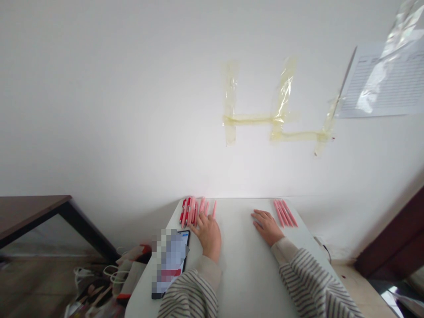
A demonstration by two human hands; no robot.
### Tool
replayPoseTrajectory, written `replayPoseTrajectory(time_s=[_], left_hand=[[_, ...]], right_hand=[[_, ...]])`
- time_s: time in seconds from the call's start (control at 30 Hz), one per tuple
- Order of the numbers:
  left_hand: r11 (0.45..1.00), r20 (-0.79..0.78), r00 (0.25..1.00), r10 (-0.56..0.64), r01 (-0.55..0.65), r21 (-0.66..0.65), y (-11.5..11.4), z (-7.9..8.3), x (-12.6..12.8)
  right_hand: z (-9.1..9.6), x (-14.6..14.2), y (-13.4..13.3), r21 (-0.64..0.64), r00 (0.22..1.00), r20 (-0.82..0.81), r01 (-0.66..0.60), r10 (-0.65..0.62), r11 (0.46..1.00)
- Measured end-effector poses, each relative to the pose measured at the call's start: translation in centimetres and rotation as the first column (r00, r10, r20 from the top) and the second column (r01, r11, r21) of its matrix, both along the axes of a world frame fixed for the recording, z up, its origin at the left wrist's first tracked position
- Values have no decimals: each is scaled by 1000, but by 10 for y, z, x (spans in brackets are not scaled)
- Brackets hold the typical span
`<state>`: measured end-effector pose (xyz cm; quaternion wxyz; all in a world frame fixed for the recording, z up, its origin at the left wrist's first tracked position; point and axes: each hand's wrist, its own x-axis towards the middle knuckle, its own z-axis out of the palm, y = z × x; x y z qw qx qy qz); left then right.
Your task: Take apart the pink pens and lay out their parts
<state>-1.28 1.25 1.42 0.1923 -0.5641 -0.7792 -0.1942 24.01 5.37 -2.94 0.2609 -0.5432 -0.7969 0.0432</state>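
Observation:
A small white table (241,265) stands against a white wall. At its far left lies a row of several red and pink pens (192,211). My left hand (208,232) rests on the table with its fingers reaching onto these pens. At the far right lies a second group of several pink pen parts (285,213). My right hand (266,226) lies flat on the table just left of that group, fingers stretched out, holding nothing. Both arms wear striped sleeves.
A phone (170,263) lies on the table's left edge. A dark wooden table (29,216) stands at left, with bags and cables (109,278) on the floor below. Tape strips (274,119) and a printed sheet (384,84) hang on the wall.

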Motion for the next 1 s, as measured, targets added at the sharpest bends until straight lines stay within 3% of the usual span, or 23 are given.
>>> replayPoseTrajectory(time_s=[0.3,0.47,0.77,1.0], left_hand=[[1000,10,1000,17,-17,-5,1,4,-1],[999,56,998,-34,32,28,2,3,-2],[954,209,933,-292,271,124,-3,-1,0],[890,278,846,-456,422,173,-10,2,8]], right_hand=[[0,-1,-1,18,1000,-16,5,-5,1000],[-2,0,0,12,1000,-30,5,-4,1000],[-6,1,2,67,991,-133,5,4,998],[6,1,-3,149,981,-182,-34,62,988]])
